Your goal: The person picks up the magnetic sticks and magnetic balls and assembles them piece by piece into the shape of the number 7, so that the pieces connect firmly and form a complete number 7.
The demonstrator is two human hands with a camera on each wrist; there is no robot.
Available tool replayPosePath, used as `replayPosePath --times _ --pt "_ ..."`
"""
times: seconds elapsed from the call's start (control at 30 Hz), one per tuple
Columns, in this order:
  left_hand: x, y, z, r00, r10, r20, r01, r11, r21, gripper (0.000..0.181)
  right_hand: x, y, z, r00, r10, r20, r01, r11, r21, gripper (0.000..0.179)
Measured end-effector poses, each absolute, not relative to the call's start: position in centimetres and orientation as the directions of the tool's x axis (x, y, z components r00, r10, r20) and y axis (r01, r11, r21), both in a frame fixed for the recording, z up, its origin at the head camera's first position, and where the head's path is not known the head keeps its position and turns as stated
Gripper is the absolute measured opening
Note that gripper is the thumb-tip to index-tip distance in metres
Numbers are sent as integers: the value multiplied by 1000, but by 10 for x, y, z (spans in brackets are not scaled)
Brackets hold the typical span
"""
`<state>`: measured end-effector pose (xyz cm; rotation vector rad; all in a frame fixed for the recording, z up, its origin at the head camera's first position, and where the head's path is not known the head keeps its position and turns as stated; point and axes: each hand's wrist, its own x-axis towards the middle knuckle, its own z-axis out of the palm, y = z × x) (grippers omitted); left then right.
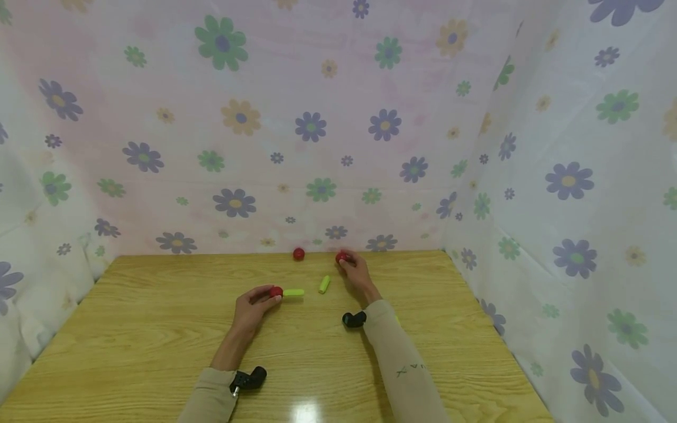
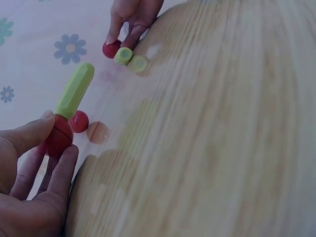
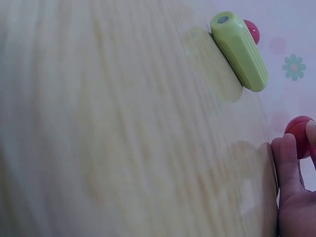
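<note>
My left hand [image 1: 251,311] pinches a red ball [image 2: 59,137] with a seam round it, between thumb and fingers. A lime-green ribbed handle [image 2: 75,91] sticks out from that ball, pointing right in the head view. Near the table's back edge, my right hand [image 1: 359,275] grips another red ball [image 3: 297,133] between thumb and fingers. Between the hands a second lime-green handle [image 1: 324,285] lies loose, a round hole showing in its end [image 3: 223,19]. A third red ball [image 1: 298,254] rests at the back edge, apart from both hands.
The wood-grain table [image 1: 158,329] is glossy and reflects things. Flower-print cloth [image 1: 275,176] hangs behind it and at both sides. Black wrist devices [image 1: 251,379] sit on both forearms. A yellow-green bit [image 1: 398,319] peeks out beside the right sleeve, mostly hidden.
</note>
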<state>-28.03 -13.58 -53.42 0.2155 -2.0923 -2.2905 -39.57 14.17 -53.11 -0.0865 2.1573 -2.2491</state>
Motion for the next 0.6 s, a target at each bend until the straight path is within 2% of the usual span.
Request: replayPosePath --times 0.6 --pt "-280 -135 -536 -989 -121 -83 -72 -95 993 51 -391 144 -538 -999 32 -9 0 -279 -960 43"
